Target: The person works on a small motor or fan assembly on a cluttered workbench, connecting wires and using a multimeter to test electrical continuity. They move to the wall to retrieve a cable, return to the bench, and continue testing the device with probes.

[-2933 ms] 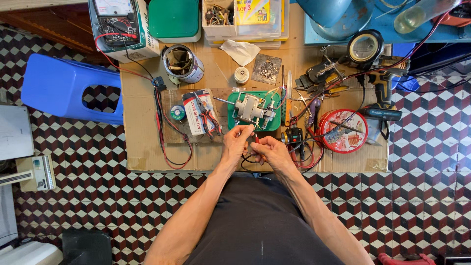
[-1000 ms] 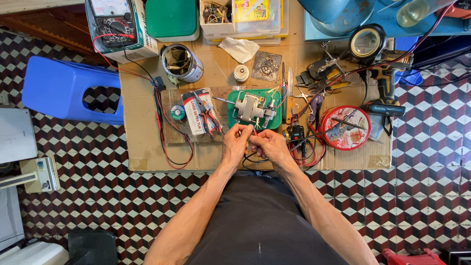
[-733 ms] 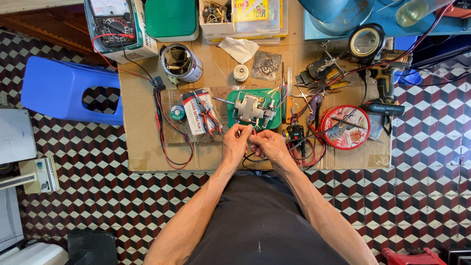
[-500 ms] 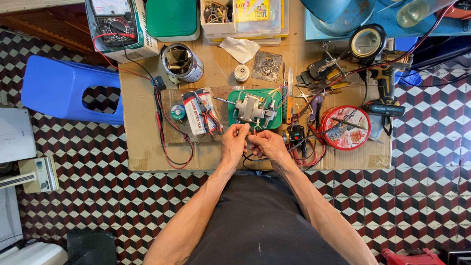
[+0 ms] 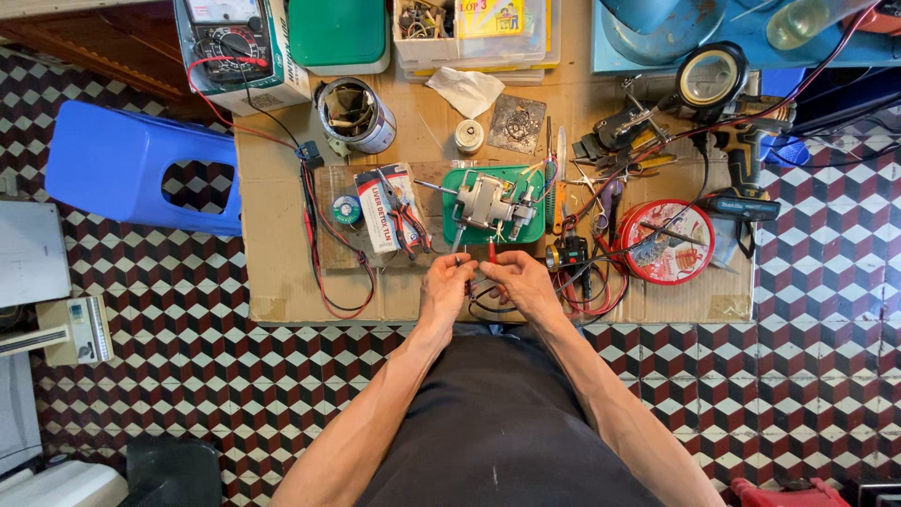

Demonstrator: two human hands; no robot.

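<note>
Big cardboard-topped table [image 5: 282,272] fills my view, with a green tray [image 5: 535,230] holding a metal motor part [image 5: 488,199] just past the fingertips. Left hand [image 5: 446,289] and right hand [image 5: 514,282] sit almost touching near the table's near edge. Both are pinched on thin wires [image 5: 483,296] between them, can't tell exactly which fingers grip, and a red tin [image 5: 668,242] lies off to the right hand's side.

Small electronics repair workshop, improvised. Cardboard-covered bench [image 5: 282,244] over checkered tile floor [image 5: 826,310]. Analog multimeter [image 5: 225,42] at 11 o'clock, cordless drill [image 5: 741,174] at 2 o'clock, pliers [image 5: 404,211], parts box [image 5: 474,28], loose wires [image 5: 324,253] throughout.
</note>
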